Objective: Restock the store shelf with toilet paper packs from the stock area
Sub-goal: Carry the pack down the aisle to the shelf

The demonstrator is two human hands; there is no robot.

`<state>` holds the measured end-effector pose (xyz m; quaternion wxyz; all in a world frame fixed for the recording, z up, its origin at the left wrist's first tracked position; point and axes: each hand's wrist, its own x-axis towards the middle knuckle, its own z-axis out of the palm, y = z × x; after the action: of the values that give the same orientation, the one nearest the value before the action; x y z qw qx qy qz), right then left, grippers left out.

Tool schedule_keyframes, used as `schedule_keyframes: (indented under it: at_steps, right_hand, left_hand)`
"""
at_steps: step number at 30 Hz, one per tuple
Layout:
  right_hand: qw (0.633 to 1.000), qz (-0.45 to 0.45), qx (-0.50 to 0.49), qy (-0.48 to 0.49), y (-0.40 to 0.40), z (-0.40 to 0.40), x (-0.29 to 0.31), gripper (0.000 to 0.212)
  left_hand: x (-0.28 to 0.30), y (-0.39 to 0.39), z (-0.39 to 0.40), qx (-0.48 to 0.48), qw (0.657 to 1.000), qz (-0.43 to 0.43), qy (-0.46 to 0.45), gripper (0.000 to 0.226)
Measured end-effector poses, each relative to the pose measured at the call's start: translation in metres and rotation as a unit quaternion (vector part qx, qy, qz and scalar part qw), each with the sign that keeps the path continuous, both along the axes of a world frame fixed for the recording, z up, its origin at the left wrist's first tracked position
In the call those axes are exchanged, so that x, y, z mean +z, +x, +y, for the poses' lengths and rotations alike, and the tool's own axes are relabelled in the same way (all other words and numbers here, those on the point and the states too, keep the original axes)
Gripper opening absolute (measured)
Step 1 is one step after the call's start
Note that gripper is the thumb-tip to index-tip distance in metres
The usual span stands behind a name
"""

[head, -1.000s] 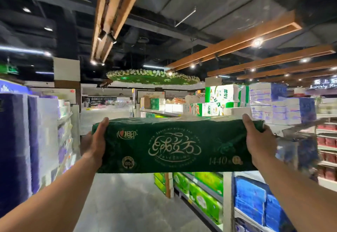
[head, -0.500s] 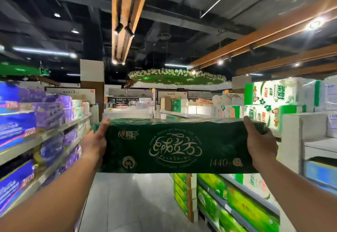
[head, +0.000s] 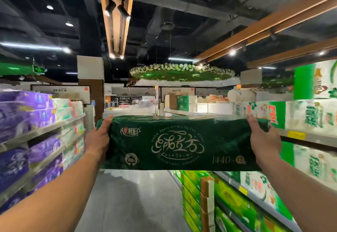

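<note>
1. Your left hand (head: 97, 141) and right hand (head: 262, 138) clamp the ends of the dark green toilet paper pack (head: 179, 143), thumbs on top; the other fingers are hidden behind it.
2. The pack hangs level at frame centre, above the aisle floor (head: 138, 200).
3. Purple packs (head: 27, 107) fill the left shelves.

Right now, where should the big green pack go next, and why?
Probably carry it a little further down the aisle: both hands, left hand and right hand, hold the green pack in mid-air, with shelves beside it full.
</note>
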<state>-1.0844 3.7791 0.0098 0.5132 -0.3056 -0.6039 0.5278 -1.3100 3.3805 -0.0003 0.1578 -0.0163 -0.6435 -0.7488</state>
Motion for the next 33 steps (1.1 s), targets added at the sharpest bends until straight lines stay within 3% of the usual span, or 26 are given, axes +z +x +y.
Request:
schedule_keyframes:
  at_steps: [11, 15, 17, 19, 20, 22, 24, 25, 28, 33]
  right_hand:
    - [0.999, -0.003, 0.050, 0.018, -0.331, 0.081, 0.029, 0.110]
    - [0.999, -0.003, 0.051, 0.016, -0.443, 0.100, 0.023, 0.106]
    - [0.999, -0.006, 0.045, 0.015, -0.502, 0.110, 0.019, 0.095]
    - [0.999, -0.006, 0.031, 0.012, -0.559, 0.121, 0.020, 0.090]
    - [1.000, -0.003, 0.024, 0.013, -0.588, 0.126, 0.022, 0.087]
    - [1.000, -0.001, 0.009, 0.011, -0.644, 0.139, 0.027, 0.079]
    - [1.000, -0.012, -0.006, 0.012, -0.698, 0.155, 0.033, 0.074]
    - [1.000, -0.014, -0.015, 0.014, -0.725, 0.162, 0.035, 0.071]
    - [0.999, -0.019, -0.033, 0.020, -0.808, 0.188, 0.037, 0.065]
    - [0.998, -0.022, -0.050, 0.032, -0.951, 0.240, 0.029, 0.076]
  left_hand:
    - [0.035, -0.275, 0.089, 0.033, 0.999, 0.007, 0.021, 0.109]
    - [0.011, -0.442, 0.094, 0.066, 0.997, 0.035, -0.013, 0.120]
    - [0.026, -0.474, 0.120, 0.038, 0.998, 0.040, -0.036, 0.099]
    - [0.039, -0.510, 0.147, 0.012, 1.000, 0.020, -0.012, 0.046]
    - [0.047, -0.529, 0.160, 0.011, 1.000, 0.023, -0.014, 0.044]
    - [0.052, -0.587, 0.178, -0.036, 0.999, 0.033, -0.008, 0.053]
    - [0.050, -0.667, 0.190, -0.078, 0.997, 0.004, -0.002, 0.093]
    - [0.047, -0.714, 0.192, -0.077, 0.997, 0.006, 0.000, 0.102]
    - [0.050, -0.807, 0.223, -0.097, 0.995, 0.002, 0.021, 0.085]
    - [0.047, -0.942, 0.287, -0.102, 0.994, 0.012, 0.021, 0.065]
